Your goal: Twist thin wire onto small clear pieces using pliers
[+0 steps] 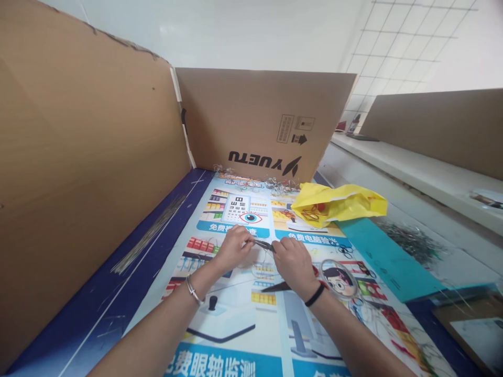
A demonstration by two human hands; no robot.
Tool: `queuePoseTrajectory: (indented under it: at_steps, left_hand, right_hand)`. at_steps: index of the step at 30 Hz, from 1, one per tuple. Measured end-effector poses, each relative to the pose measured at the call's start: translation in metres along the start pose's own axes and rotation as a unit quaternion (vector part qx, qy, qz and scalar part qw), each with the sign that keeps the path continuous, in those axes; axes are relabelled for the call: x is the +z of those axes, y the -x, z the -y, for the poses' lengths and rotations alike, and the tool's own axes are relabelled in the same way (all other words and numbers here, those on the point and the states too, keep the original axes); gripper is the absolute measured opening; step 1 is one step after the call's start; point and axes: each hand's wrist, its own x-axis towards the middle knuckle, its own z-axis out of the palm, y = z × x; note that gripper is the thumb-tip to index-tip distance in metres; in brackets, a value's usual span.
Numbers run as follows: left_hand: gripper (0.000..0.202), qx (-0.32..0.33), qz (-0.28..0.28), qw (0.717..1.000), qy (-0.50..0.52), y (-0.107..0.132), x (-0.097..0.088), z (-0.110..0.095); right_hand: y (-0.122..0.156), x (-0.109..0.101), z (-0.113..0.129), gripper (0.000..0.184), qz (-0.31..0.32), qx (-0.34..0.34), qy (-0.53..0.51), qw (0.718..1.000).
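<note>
Over the printed poster sheet [271,324], my left hand [234,247] is closed in a pinch at the jaw tips of a pair of pliers [264,244]. A thin wire seems to be between those fingertips, though it is too fine to make out fully. My right hand [294,264] is wrapped round the pliers' handles, which it mostly hides. Beneath the right hand lies a dark pointed blade [277,287], apparently of scissors with a red handle partly covered by the hand. A round clear dish [338,280] sits just right of that wrist.
Cardboard panels [251,120] wall off the back and left. Straight wires [147,235] lie at left; tangled wire [281,186] lines the back. A yellow bag [338,204], a teal sheet [389,256] and a heap of wire pieces [411,243] are at right.
</note>
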Motion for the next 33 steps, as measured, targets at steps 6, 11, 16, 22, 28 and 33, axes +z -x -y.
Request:
queuePoseTrajectory:
  at_steps: [6, 11, 16, 22, 28, 33]
  left_hand:
    - [0.016, -0.005, 0.009, 1.000, 0.011, -0.0002, 0.0000, 0.0010]
    - [0.016, -0.016, 0.020, 0.999, 0.022, -0.0006, -0.0010, 0.0007]
    - [0.016, -0.016, 0.025, 0.999, 0.028, 0.0000, -0.0018, 0.0006]
    - [0.017, -0.017, 0.028, 0.999, 0.037, -0.0002, -0.0024, -0.0001]
    - [0.018, -0.020, 0.034, 0.998, 0.047, -0.0007, -0.0029, -0.0003]
    - [0.018, -0.022, 0.040, 0.998, 0.054, -0.0002, -0.0035, -0.0003]
  right_hand:
    - [-0.0008, 0.0009, -0.0029, 0.009, 0.013, -0.008, -0.023, 1.000]
    - [-0.0018, 0.0000, -0.0042, 0.009, 0.023, -0.022, 0.004, 0.999]
    - [-0.0015, -0.0002, -0.0037, 0.010, 0.007, -0.030, 0.027, 0.999]
    - [-0.0014, -0.0004, -0.0030, 0.012, -0.001, -0.034, 0.033, 0.999]
    - [-0.0011, 0.0019, -0.0026, 0.012, 0.004, -0.034, 0.031, 0.999]
    - [-0.0003, 0.0039, -0.0026, 0.013, 0.012, -0.035, 0.027, 0.999]
